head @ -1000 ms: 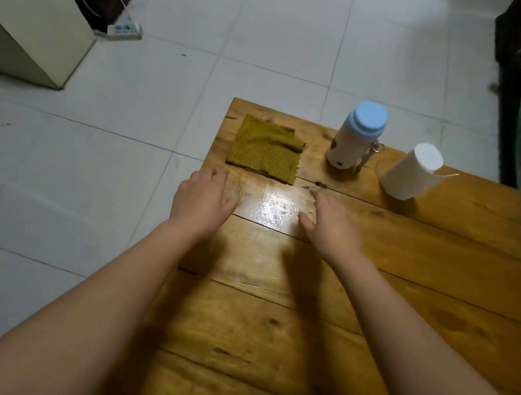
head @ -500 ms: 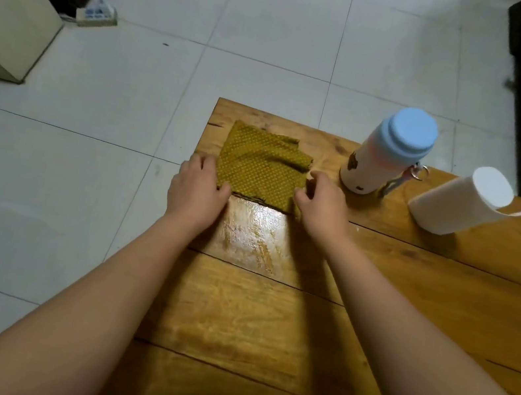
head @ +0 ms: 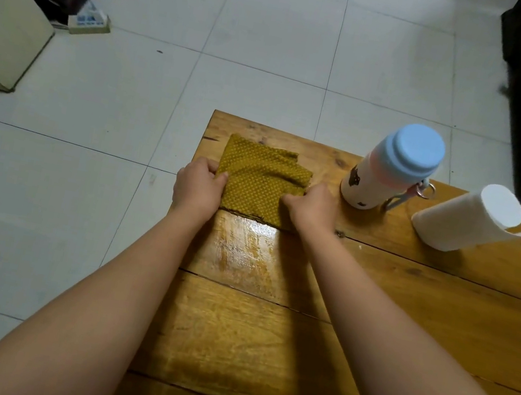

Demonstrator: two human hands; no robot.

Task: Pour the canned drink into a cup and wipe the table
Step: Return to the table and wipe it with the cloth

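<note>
1. The mustard cloth [head: 259,185] lies folded at the wooden table's [head: 440,316] far-left corner.
2. The left hand [head: 198,186] pinches its nine-o'clock edge.
3. The right hand [head: 311,208] pinches its three-o'clock edge.
4. A blue-capped bottle [head: 389,168] stands at the cloth's three o'clock, beside a paper roll [head: 463,221].

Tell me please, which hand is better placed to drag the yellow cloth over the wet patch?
Probably the left hand. Both hands pinch the cloth, but the shiny wet patch lies just before the left hand, while the right hand sits nearer the bottle.
</note>
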